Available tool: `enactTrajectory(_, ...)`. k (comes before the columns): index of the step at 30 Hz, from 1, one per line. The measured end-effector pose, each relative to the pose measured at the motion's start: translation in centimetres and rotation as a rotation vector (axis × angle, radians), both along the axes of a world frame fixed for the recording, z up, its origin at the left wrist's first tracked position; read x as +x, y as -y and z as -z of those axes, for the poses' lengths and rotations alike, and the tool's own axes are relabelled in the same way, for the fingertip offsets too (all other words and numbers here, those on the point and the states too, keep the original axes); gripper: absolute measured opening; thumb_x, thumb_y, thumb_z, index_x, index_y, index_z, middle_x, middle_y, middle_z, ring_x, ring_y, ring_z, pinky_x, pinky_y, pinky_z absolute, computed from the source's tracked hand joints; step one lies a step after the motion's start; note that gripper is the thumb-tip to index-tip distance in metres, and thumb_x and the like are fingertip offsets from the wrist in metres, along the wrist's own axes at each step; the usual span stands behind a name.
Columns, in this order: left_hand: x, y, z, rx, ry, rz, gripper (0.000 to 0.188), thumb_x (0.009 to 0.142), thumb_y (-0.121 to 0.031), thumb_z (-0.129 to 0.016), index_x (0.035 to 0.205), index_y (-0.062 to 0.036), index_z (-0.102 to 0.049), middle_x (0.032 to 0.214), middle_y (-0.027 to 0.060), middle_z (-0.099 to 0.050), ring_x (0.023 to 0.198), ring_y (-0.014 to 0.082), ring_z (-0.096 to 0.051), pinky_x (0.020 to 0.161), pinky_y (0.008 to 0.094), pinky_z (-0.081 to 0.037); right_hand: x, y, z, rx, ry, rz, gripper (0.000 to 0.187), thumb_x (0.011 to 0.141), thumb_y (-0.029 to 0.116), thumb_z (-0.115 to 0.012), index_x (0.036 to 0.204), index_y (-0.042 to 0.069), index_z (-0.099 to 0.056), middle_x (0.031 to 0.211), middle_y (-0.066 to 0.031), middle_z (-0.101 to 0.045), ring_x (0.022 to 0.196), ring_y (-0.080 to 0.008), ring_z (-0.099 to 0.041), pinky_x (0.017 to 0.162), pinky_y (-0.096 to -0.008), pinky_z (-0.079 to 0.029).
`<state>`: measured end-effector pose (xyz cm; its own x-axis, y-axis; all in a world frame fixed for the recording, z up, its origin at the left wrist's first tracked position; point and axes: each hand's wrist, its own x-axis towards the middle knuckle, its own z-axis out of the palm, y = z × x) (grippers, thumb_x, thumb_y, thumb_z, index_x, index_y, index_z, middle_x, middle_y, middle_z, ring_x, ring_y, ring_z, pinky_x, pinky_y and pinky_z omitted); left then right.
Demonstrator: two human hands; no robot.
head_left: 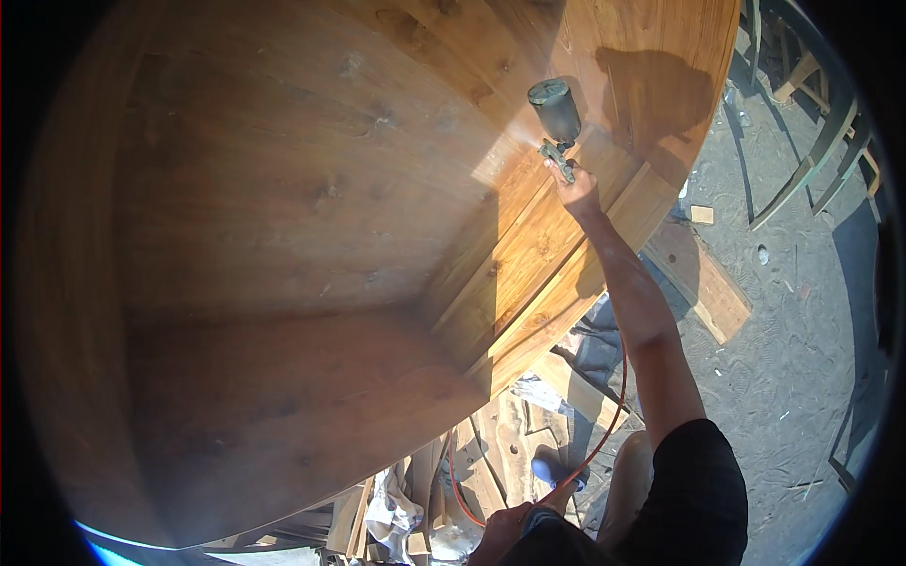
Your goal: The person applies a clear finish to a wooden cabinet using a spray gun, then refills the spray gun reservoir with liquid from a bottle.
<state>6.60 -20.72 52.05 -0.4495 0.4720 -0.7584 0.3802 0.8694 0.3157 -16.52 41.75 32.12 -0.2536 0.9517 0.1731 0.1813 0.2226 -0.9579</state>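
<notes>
My right hand [577, 191] is wrapped round the handle of a spray gun [557, 160], with the arm stretched out far ahead. A dark, paint-stained cup [555, 111] sits on top of the gun. Pale mist leaves the nozzle toward the brown wooden panel [311, 179] of a large cabinet-like piece. Close to the lower edge, my left hand [505, 530] is closed round a thin red hose [604, 436], which loops up under my right forearm. My fingers there are partly hidden.
Wooden boards [486, 443] lie heaped below the piece, beside a crumpled whitish cloth [392, 509]. A loose plank [703, 283] rests on the grey ground at right. Curved frame parts [812, 160] stand at the far right. A blue shoe [557, 471] shows beneath me.
</notes>
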Motion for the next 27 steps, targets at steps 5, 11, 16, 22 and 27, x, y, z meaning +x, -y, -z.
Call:
enactTrajectory(5,0.6,-1.3,-0.3,0.062,0.076,-0.065,0.017,0.101,-0.029,-0.063,0.112,-0.0186,-0.071,0.084,0.0200,-0.072,0.084,0.0448,-0.073,0.071,0.0554,-0.056,-0.1,1.5,2.7,-0.104,0.006,-0.069,0.050,0.099,0.049,-0.072,0.090,0.001,-0.071,0.075,-0.0267,-0.068,0.077,-0.0477,-0.070,0.067,-0.0499,-0.055)
enactTrajectory(11,0.0,-1.4,-0.1,0.044,0.062,-0.064,0.017,0.101,-0.031,-0.063,0.111,-0.0185,-0.071,0.086,0.0194,-0.073,0.084,0.0443,-0.073,0.071,0.0553,-0.056,0.7,2.1,2.8,-0.099,0.259,-0.088,0.057,0.097,0.059,-0.069,0.090,0.002,-0.072,0.076,-0.0269,-0.070,0.081,-0.0491,-0.071,0.069,-0.0530,-0.056)
enactTrajectory(16,0.0,-1.5,-0.8,0.044,0.047,-0.046,0.018,0.101,-0.032,-0.064,0.110,-0.0185,-0.071,0.086,0.0189,-0.073,0.084,0.0438,-0.073,0.071,0.0551,-0.056,2.0,2.1,-2.0,-0.062,0.127,-0.133,0.057,0.098,0.058,-0.069,0.093,0.002,-0.072,0.077,-0.0279,-0.070,0.081,-0.0496,-0.071,0.070,-0.0530,-0.056)
enactTrajectory(22,0.8,-1.2,-2.2,0.036,-0.003,0.032,0.024,0.103,-0.037,-0.062,0.110,-0.0164,-0.072,0.088,0.0145,-0.075,0.082,0.0364,-0.075,0.072,0.0496,-0.059,4.5,1.1,-13.6,-0.027,-0.043,-0.227,0.051,0.100,0.054,-0.068,0.096,0.002,-0.070,0.072,-0.0261,-0.068,0.072,-0.0467,-0.069,0.067,-0.0509,-0.053)
enactTrajectory(27,0.9,-3.7,-4.8,0.043,-0.054,0.133,0.036,0.108,-0.044,-0.058,0.107,-0.0133,-0.077,0.087,0.0084,-0.078,0.077,0.0262,-0.078,0.072,0.0417,-0.061,6.4,-0.2,-23.4,0.050,-0.148,-0.208,0.052,0.101,0.052,-0.069,0.095,0.000,-0.069,0.068,-0.0246,-0.064,0.065,-0.0421,-0.065,0.065,-0.0470,-0.051)
